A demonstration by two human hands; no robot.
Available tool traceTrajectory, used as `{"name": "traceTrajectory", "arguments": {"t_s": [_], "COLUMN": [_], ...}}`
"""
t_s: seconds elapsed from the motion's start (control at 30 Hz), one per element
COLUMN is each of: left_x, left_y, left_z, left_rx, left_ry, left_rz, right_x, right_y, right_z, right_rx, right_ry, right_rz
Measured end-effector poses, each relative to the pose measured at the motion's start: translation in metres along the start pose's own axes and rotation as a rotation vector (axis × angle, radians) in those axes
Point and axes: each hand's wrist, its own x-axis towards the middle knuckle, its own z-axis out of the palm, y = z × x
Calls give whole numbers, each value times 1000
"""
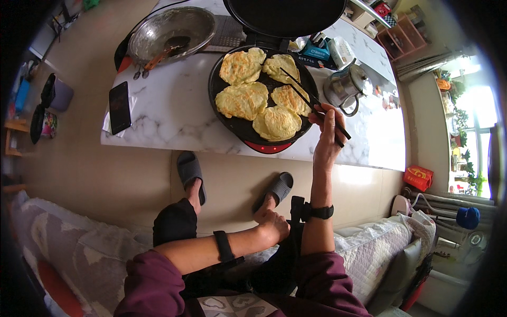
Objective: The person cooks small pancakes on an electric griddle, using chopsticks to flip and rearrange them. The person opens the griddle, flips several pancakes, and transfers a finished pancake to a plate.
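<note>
Several browned flatbreads lie on the round black plate of an electric griddle, whose lid stands raised behind it. Over the plate's right edge, my right hand holds a pair of black chopsticks. Their slightly parted tips are over the right-hand flatbreads; whether they touch cannot be told. My left hand rests, fingers curled, near my right knee, below the table; nothing shows in it. Two red lights glow on the griddle's front.
On the marble-patterned table are a metal bowl with a ladle at the back left, a black phone at the left, and a metal kettle close to the griddle's right side. Tissue packs lie behind the kettle.
</note>
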Motion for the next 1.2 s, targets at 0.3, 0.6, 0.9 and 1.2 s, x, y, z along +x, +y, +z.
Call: {"name": "traceTrajectory", "arguments": {"t_s": [0.3, 0.6, 0.9, 1.2], "left_x": [5, 3, 3, 11], "left_y": [-8, -4, -1, 3], "left_z": [1, 0, -2, 10], "left_rx": [40, -79, 1, -85], "left_ry": [67, 101, 52, 15], "left_rz": [-26, -19, -30, -63], "right_x": [-2, 10, 14, 19], "right_y": [-12, -19, 19, 4], "right_z": [-13, -9, -14, -32], "right_rx": [-62, 356, 574, 706], "right_ry": [-98, 95, 164, 181], "right_rz": [23, -42, 239, 172]}}
